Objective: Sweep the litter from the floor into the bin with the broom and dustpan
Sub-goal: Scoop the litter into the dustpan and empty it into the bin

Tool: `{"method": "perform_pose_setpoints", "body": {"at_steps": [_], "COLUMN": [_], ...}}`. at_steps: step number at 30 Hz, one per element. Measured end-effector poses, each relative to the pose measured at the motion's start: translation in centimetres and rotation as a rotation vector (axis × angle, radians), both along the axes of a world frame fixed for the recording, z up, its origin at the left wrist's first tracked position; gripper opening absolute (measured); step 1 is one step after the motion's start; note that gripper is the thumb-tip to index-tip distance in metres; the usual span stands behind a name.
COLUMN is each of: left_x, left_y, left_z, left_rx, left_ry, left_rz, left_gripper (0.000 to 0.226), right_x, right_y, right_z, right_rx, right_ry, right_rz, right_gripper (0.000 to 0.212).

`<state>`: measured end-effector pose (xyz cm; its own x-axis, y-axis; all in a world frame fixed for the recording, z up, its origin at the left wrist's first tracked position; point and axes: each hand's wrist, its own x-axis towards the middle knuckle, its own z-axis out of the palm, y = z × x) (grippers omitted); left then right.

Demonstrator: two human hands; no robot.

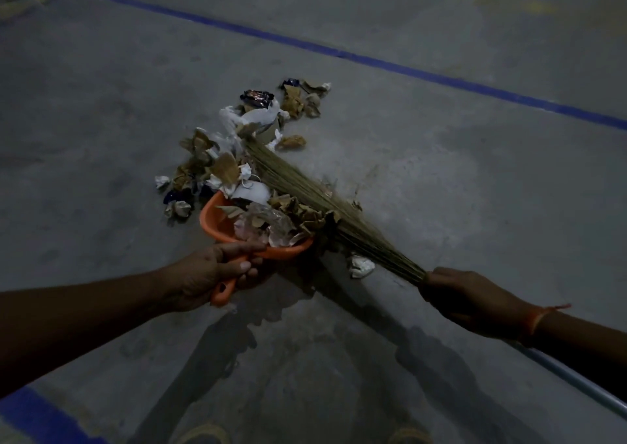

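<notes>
— Litter [237,158] lay in a loose heap on the grey floor [101,104], some of it already inside the orange dustpan [224,226], the rest spread up and away from the pan's mouth. Was the pan placed well?

— Fairly. Its open side faced the heap, but one crumpled white scrap [361,266] sat outside, just beside the broom [305,189], near the right hand [475,301]. I'd judge that piece needed its own stroke.

— And the hands?

— The left hand [217,270] was wrapped round the dustpan's handle, thumb on top. The right hand was curled tight round the bound neck of the bristles, low down, with the pale pole running back under the wrist.

— Good grip for this?

— I think so; a low hold gives short, firm strokes. The bristles lay flat across the heap, so I'd say the pan's lip had to stay pressed on the floor, or paper would slip beneath.

— Where was the bin?

— Nowhere in view. Only a blue line [339,51] crossed the floor beyond.
</notes>
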<state>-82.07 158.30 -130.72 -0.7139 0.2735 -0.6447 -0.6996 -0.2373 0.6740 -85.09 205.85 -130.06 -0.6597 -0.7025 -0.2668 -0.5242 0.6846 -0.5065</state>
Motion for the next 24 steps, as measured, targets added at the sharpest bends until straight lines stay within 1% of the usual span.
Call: {"method": "perform_pose_setpoints", "body": {"at_steps": [3, 5, 9, 13, 17, 21, 23, 24], "left_x": [-0.2, -0.5, -1.5, -2.3, -2.2, -1.2, -0.6, -0.3], "left_y": [0.1, 0.2, 1.1, 2.3, 3.0, 4.2, 4.7, 4.9], "left_z": [0.0, 0.4, 3.0, 6.9, 11.6, 17.7, 20.9, 22.2], "left_rx": [-0.045, -0.093, -0.182, -0.221, -0.323, -0.312, -0.306, -0.311], "left_ry": [0.014, 0.023, 0.037, 0.025, 0.026, 0.019, -0.004, -0.003], "left_rz": [-0.016, -0.028, -0.073, -0.037, -0.11, -0.147, -0.175, -0.195], "left_gripper": [0.04, 0.04, 0.041, 0.041, 0.04, 0.038, 0.053, 0.052], "right_x": [-0.2, -0.4, -0.9, -0.9, 0.5, 3.5, 5.2, 6.1], "right_y": [0.1, 0.1, -0.1, -0.2, -0.4, 0.5, 1.3, 1.6], "right_z": [-0.1, 0.5, 3.5, 7.6, 12.5, 17.7, 20.5, 21.8], "right_rx": [-0.006, 0.001, 0.005, 0.007, 0.007, 0.036, 0.043, 0.047], "right_ry": [0.011, 0.021, -0.024, -0.054, -0.083, -0.111, -0.131, -0.136], "right_rz": [0.003, 0.002, -0.024, -0.119, -0.156, -0.184, -0.21, -0.225], "right_gripper": [0.032, 0.031, 0.025, 0.027, 0.029, 0.026, 0.025, 0.024]}}
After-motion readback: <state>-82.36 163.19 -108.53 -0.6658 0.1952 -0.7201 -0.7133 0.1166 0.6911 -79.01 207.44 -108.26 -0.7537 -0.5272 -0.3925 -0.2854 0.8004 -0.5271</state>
